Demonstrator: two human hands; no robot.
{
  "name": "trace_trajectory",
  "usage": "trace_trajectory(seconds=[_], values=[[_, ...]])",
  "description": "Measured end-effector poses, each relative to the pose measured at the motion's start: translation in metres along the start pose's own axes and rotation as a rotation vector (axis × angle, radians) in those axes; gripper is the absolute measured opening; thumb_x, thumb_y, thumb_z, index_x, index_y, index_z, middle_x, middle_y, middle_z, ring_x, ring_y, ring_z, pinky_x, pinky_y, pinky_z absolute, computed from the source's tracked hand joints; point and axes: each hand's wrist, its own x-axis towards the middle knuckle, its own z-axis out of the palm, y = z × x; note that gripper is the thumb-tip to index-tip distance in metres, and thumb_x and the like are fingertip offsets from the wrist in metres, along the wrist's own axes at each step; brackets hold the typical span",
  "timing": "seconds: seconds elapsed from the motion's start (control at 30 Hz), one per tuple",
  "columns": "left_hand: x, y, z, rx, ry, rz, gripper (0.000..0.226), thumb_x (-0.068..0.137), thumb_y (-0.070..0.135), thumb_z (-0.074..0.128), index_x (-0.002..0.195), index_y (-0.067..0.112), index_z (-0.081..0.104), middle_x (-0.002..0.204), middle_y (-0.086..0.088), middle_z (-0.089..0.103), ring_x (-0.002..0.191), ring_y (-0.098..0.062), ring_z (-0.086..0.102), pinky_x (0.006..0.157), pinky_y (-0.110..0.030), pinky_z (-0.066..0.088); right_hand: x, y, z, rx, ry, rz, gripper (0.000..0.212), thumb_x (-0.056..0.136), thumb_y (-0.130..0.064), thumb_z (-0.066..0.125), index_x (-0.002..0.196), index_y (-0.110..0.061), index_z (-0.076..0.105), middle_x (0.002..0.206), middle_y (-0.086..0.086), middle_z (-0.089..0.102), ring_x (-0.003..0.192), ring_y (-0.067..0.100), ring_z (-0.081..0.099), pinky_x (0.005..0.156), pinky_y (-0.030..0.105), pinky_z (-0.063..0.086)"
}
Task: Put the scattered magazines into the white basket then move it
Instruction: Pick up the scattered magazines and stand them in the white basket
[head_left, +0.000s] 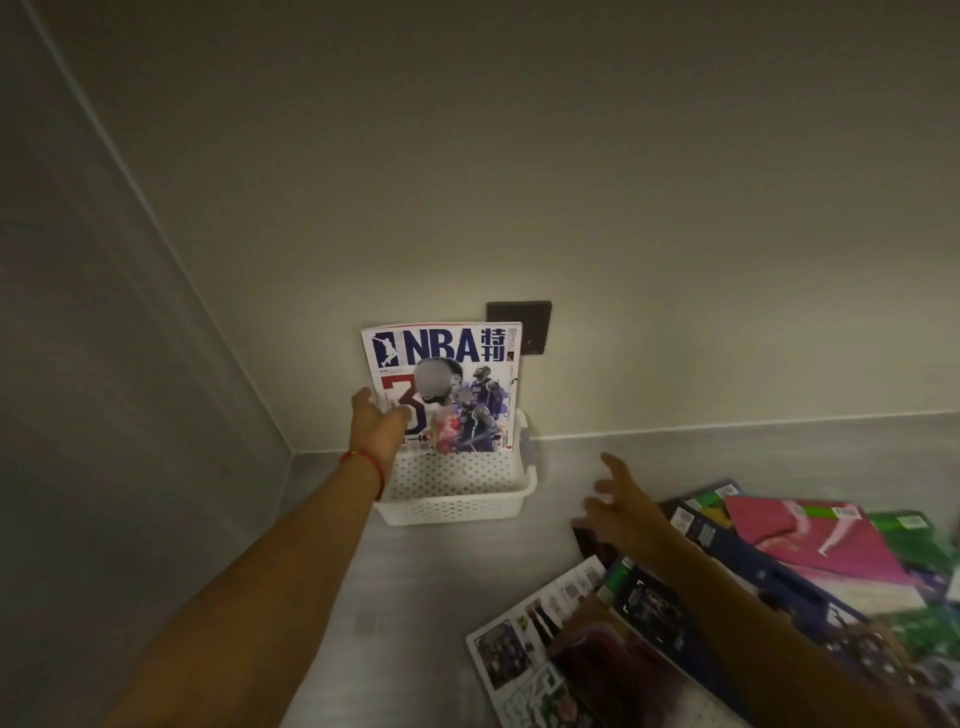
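Fingers (390, 410) of my left hand (375, 427) curl round the left edge of the NBA magazine (457, 384), holding it upright in the white basket (457, 488), while my right hand (621, 512) hangs spread and holding nothing above the pile. Going from the biggest thing down: the grey counter (441, 582) runs into the corner of the walls, and the scattered magazines (727, 582) cover its right side in an overlapping heap, a pink-covered one (815, 535) on top at the far end and a white-edged one (524, 623) nearest me. The basket sits well apart from that heap, close against the back wall, with the NBA magazine standing in it and leaning toward a dark wall plate (519, 325) behind. A red string bracelet (363, 462) circles my left wrist. I judge this the first loading step, most of the pile not yet moved. Next I'd let go once the magazine rests steady, then bring the right hand down on the top magazine of the heap and pinch an edge cleanly so the glossy covers beneath don't slide.
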Motion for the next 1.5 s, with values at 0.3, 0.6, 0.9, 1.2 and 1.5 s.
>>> trace_trajectory(seconds=[0.3, 0.6, 0.9, 1.2, 1.5], values=[[-0.168, -0.078, 0.096, 0.454, -0.444, 0.212, 0.048, 0.086, -0.012, 0.055, 0.128, 0.01, 0.058, 0.138, -0.008, 0.052, 0.116, -0.026, 0.055, 0.094, -0.035, 0.05, -0.103, 0.154, -0.105, -0.439, 0.331, 0.061, 0.028, 0.094, -0.013, 0.058, 0.121, -0.008, 0.06, 0.111, 0.013, 0.066, 0.102, 0.034, 0.064, 0.083, 0.038, 0.052], [-0.272, -0.152, 0.189, 0.966, -0.851, 0.37, 0.054, 0.087, 0.008, 0.057, 0.137, 0.025, 0.053, 0.153, -0.001, 0.04, 0.142, -0.02, 0.037, 0.12, -0.03, 0.027, -0.166, 0.269, -0.188, -0.404, 0.444, 0.481, 0.095, 0.081, -0.065, 0.063, 0.153, -0.03, 0.013, 0.16, 0.021, -0.003, 0.145, 0.048, -0.003, 0.11, 0.069, 0.019], [-0.321, -0.187, 0.257, 1.142, -0.908, 0.362, 0.072, 0.089, 0.017, 0.058, 0.154, 0.016, 0.026, 0.164, -0.013, 0.009, 0.153, -0.029, 0.014, 0.123, -0.035, 0.021, -0.176, 0.259, -0.173, -0.873, 0.273, 0.309, 0.073, 0.09, -0.059, 0.046, 0.15, -0.028, 0.019, 0.153, 0.024, 0.026, 0.138, 0.045, 0.029, 0.108, 0.061, 0.033], [-0.325, -0.197, 0.237, 1.258, -0.843, 0.403, 0.07, 0.094, 0.024, 0.055, 0.156, 0.027, 0.02, 0.166, -0.008, -0.003, 0.153, -0.03, 0.009, 0.124, -0.035, 0.017, -0.105, 0.247, -0.212, -1.08, -0.164, -0.204, 0.119, 0.063, -0.068, 0.076, 0.155, -0.026, 0.013, 0.16, 0.003, 0.019, 0.148, 0.028, 0.018, 0.116, 0.064, 0.011], [-0.333, -0.194, 0.218, 1.097, -0.839, 0.43, 0.062, 0.09, 0.008, 0.055, 0.147, 0.027, 0.041, 0.162, 0.001, 0.024, 0.148, -0.02, 0.024, 0.119, -0.023, 0.017, -0.102, 0.235, -0.217, -1.226, -0.259, -0.083, 0.103, 0.057, -0.067, 0.08, 0.139, -0.02, 0.04, 0.145, 0.005, 0.043, 0.134, 0.029, 0.042, 0.108, 0.053, 0.033]])
